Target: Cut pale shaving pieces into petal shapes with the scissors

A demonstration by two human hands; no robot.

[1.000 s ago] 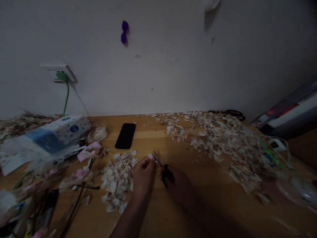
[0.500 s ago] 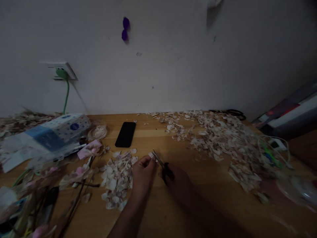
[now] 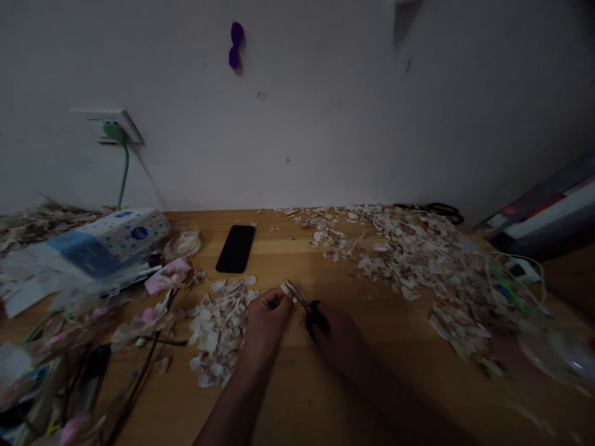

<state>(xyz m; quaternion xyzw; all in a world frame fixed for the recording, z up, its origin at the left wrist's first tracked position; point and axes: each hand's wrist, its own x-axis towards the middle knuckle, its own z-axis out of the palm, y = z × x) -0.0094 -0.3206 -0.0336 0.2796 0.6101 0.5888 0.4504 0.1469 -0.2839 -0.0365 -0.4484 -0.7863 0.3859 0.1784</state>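
Observation:
My left hand [image 3: 269, 316] pinches a small pale petal [image 3: 285, 289] between thumb and fingers, just above the wooden table [image 3: 307, 384]. Black-handled scissors [image 3: 316, 316] are in my right hand [image 3: 341, 341], their blades pointing up and left, close beside the petal. Whether the blades touch it I cannot make out. Left of my left hand lies a pile of rounded, pale petals [image 3: 218, 334]. A wide heap of thin, pale scraps [image 3: 418, 254] spreads over the right side of the table.
A black phone [image 3: 235, 249] lies beyond the petal pile. On the left are a tissue pack [image 3: 111, 241], pink flowers on a dark branch [image 3: 151, 316] and plastic wrapping. A white cable [image 3: 542, 279] and clear plastic [image 3: 558, 356] lie at the right. The wall [image 3: 325, 124] rises behind.
The view has tilted slightly. Both hands keep nearly the same place, with the scissors still beside the petal; their handle loops look a little more spread.

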